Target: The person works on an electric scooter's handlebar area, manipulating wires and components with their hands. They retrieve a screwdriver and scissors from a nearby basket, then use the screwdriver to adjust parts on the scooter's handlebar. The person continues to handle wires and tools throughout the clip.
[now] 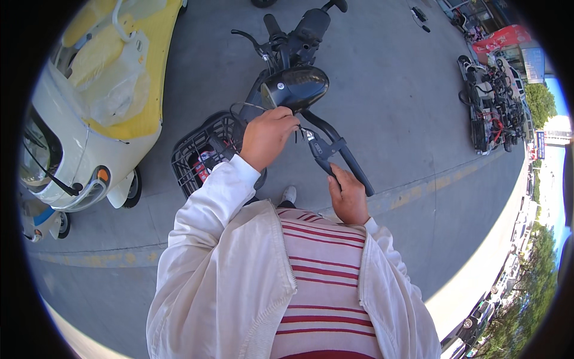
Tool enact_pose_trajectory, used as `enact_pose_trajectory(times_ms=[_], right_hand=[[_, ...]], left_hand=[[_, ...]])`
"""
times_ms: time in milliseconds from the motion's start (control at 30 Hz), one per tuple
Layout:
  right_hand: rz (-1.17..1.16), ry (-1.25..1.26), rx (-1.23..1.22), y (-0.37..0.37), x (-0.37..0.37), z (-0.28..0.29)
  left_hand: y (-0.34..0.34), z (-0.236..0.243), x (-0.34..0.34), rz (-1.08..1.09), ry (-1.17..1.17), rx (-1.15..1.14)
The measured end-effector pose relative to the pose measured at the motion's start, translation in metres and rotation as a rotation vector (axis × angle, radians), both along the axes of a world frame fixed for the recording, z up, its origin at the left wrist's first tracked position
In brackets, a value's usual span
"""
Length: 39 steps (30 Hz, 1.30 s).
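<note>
A black two-wheeler's handlebar (354,169) is in front of me, with a glossy rounded black housing (302,88) at its middle. Clamped to the bar's right side is a dark brake lever (323,151) with a silver end fitting. My right hand (350,194) is closed, thumb and fingers on the lever's lower part. My left hand (269,136) pinches a thin dark cable (301,133) by the silver fitting. A grey cable (246,105) arcs behind this hand. The left fingertips are partly hidden.
To the left of the bar is a black wire basket (191,143) with red items inside. A white and yellow vehicle (113,146) stands farther left. The opposite handlebar end has a black lever (246,37). Several two-wheelers (493,105) are parked at the far right.
</note>
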State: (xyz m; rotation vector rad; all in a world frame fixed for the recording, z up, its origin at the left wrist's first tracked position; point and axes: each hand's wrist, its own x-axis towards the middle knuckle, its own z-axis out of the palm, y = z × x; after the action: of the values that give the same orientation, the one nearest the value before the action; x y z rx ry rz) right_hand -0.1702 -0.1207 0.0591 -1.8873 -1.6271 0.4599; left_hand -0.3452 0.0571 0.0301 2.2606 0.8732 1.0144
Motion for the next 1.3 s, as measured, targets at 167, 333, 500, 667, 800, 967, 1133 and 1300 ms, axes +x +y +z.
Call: enact_pose_trajectory(times_ms=[167,333,500,667,800,967,1133,1300], right_hand=[[0.046,0.013,0.025,0.001,0.003,0.000],[0.080,-0.006,0.035,0.001,0.005,-0.002],[0.094,-0.025,0.018,0.002,0.005,-0.002],[0.101,-0.064,0.030,0.002,0.006,-0.004],[0.102,-0.054,0.070,0.003,0.008,-0.008],[0.070,-0.057,0.049,0.000,0.004,-0.005],[0.067,-0.014,0.013,0.000,0.005,-0.002],[0.073,-0.015,0.017,0.001,0.004,-0.002]], left_hand=[[0.002,-0.005,0.002,-0.075,0.003,-0.105],[0.003,-0.005,0.005,-0.098,0.037,-0.075],[0.004,-0.006,0.005,-0.133,0.047,-0.046],[0.003,-0.007,0.009,-0.156,0.037,-0.054],[-0.001,-0.006,0.005,-0.166,-0.024,-0.101],[-0.008,-0.003,-0.018,0.228,-0.267,-0.112],[0.021,-0.029,-0.043,0.328,-0.006,0.094],[0.037,-0.046,-0.041,0.186,-0.085,-0.073]])
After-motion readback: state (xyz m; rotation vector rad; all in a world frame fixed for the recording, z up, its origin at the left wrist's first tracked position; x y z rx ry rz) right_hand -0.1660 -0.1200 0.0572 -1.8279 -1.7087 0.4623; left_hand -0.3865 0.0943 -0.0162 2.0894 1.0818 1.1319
